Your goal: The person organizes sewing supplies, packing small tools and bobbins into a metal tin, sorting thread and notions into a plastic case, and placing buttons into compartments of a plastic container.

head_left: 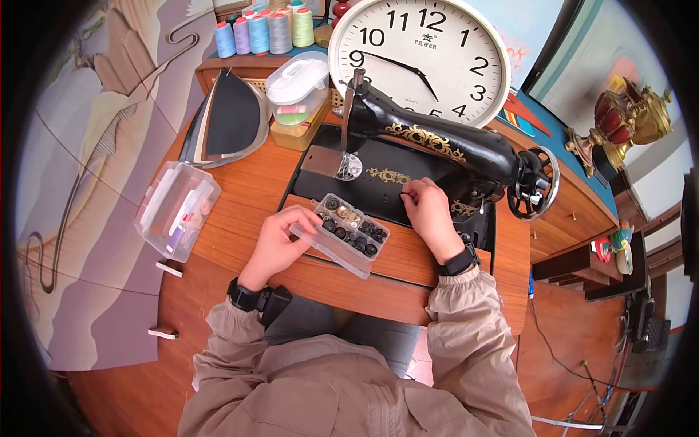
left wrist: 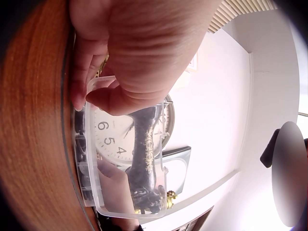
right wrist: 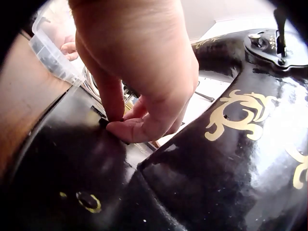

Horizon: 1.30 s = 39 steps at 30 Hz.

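A clear compartment box (head_left: 354, 227) lies with its lid raised toward the person, at the front edge of the sewing machine's black bed (head_left: 364, 191). Black and shiny metallic buttons (head_left: 338, 231) fill its compartments. My left hand (head_left: 287, 237) grips the lid's left end; in the left wrist view the thumb lies against the clear lid (left wrist: 101, 192). Over the bed, my right hand (head_left: 428, 207) has thumb and fingertips together. The right wrist view shows a small black piece (right wrist: 103, 122) pinched at those fingertips, its kind partly hidden.
The black sewing machine (head_left: 437, 135) arches behind the right hand, its handwheel (head_left: 535, 186) at right. A large clock (head_left: 429, 58) stands behind it. At left are a clear lidded box (head_left: 178, 211) and a round-topped tub (head_left: 297, 87). Thread spools (head_left: 258, 33) line the back.
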Each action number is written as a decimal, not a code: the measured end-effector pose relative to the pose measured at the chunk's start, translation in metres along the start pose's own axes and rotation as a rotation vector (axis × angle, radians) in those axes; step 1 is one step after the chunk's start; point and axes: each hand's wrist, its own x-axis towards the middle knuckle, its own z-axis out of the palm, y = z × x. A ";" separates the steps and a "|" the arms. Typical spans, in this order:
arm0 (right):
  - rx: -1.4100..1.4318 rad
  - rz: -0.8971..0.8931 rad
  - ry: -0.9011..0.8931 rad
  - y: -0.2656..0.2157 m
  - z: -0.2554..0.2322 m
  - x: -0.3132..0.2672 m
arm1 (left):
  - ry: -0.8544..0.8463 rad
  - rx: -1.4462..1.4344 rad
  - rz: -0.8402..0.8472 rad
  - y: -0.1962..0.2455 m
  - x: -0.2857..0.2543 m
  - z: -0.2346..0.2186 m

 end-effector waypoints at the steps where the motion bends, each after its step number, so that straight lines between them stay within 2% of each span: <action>1: 0.001 0.001 0.003 0.000 0.000 0.000 | -0.002 -0.002 0.001 0.000 0.000 0.000; 4: -0.040 -0.065 0.032 -0.005 -0.003 0.001 | -0.003 0.012 0.015 -0.001 0.000 0.000; 6: 0.200 -0.061 -0.045 -0.024 -0.010 0.003 | -0.002 0.012 0.015 -0.001 0.000 -0.001; 7: 0.200 -0.062 -0.047 -0.030 -0.011 0.003 | -0.002 0.012 0.015 -0.001 0.000 -0.001; 9: 0.431 -0.076 -0.283 -0.038 -0.012 0.000 | -0.002 0.001 0.006 -0.002 0.000 -0.001; 10: 0.427 -0.263 -0.253 -0.034 -0.006 0.001 | -0.001 -0.009 -0.002 -0.002 -0.001 -0.001; 11: 0.427 -0.262 -0.256 -0.035 -0.006 0.000 | 0.001 -0.011 -0.004 -0.002 -0.001 -0.001; 13: 0.424 -0.112 -0.255 -0.038 -0.008 0.000 | 0.004 -0.002 -0.001 -0.002 -0.001 -0.001; 15: 0.329 -0.119 -0.212 -0.032 -0.010 0.003 | 0.006 -0.008 -0.017 0.000 -0.001 -0.001; 17: 0.160 -0.170 -0.070 -0.019 -0.002 0.003 | 0.004 -0.013 -0.032 0.001 -0.001 -0.001; 19: 0.179 -0.110 -0.112 -0.014 0.000 0.001 | 0.004 -0.011 -0.030 0.000 -0.001 -0.001; 22: 0.101 -0.202 -0.143 -0.010 0.003 0.001 | 0.002 -0.012 -0.038 0.001 -0.001 -0.001; 24: 0.007 -0.242 -0.097 -0.008 0.005 0.003 | 0.003 -0.011 -0.042 0.002 -0.001 -0.001; 28: -0.029 -0.209 -0.116 -0.012 0.004 0.000 | -0.003 0.009 -0.005 0.000 0.000 0.000; 31: -0.148 -0.275 -0.055 -0.015 0.004 0.000 | -0.009 0.004 0.012 -0.001 0.000 0.000; 33: 0.210 -0.102 -0.137 -0.023 -0.002 0.000 | -0.009 -0.008 0.000 0.000 0.000 0.000; 34: 0.212 -0.105 -0.138 -0.027 -0.005 0.001 | -0.003 -0.024 -0.015 0.000 0.000 0.000; 36: 0.563 0.052 -0.382 -0.031 -0.010 0.000 | -0.007 -0.015 -0.011 -0.002 -0.001 -0.002; 37: 0.563 0.053 -0.379 -0.031 -0.011 0.000 | -0.014 -0.008 -0.005 -0.002 -0.001 -0.002; 39: 0.373 -0.065 -0.239 -0.029 -0.010 0.001 | -0.015 -0.016 -0.006 -0.002 0.000 -0.001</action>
